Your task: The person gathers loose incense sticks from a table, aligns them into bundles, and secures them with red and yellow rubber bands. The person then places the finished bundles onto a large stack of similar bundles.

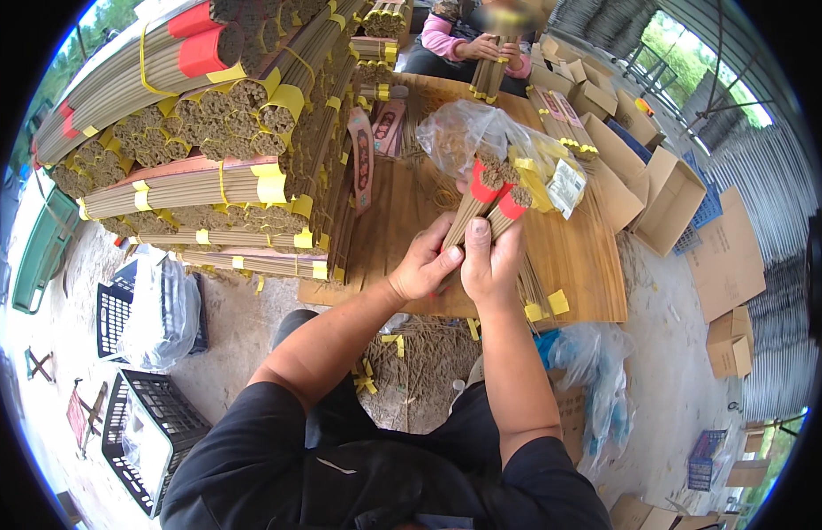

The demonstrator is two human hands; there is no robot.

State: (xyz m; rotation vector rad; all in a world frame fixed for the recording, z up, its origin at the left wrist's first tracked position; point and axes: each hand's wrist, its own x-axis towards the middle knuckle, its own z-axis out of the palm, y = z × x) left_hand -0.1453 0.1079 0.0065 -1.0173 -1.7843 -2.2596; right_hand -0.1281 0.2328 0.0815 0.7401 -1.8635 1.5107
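Two bundles of thin brown incense sticks [483,205], each capped with a red paper band near the upper end, stand nearly upright over the wooden desk [570,256], pressed side by side between both hands. The left hand [426,262] is clenched around the lower half of the sticks from the left side; the right hand [490,258] wraps the same stretch from the right, thumb up along the shafts. The sticks look light but brittle: individually they would snap or splay easily, so the bundle probably handles best gripped low and firmly around its whole girth, as here, where the sticks are packed tight. The banded tops seem the wrong place to squeeze, since the paper could slide or tear.

Just behind the sticks, on the desk, lies a crumpled clear plastic bag [468,132] with yellow-banded bundles beside it. Left of the desk rises a tall stack of bundles tied with yellow and red bands [208,132]. At the desk's far end another person's hands [495,49] hold a bundle. Flat cardboard boxes [671,190] lie right of the desk.
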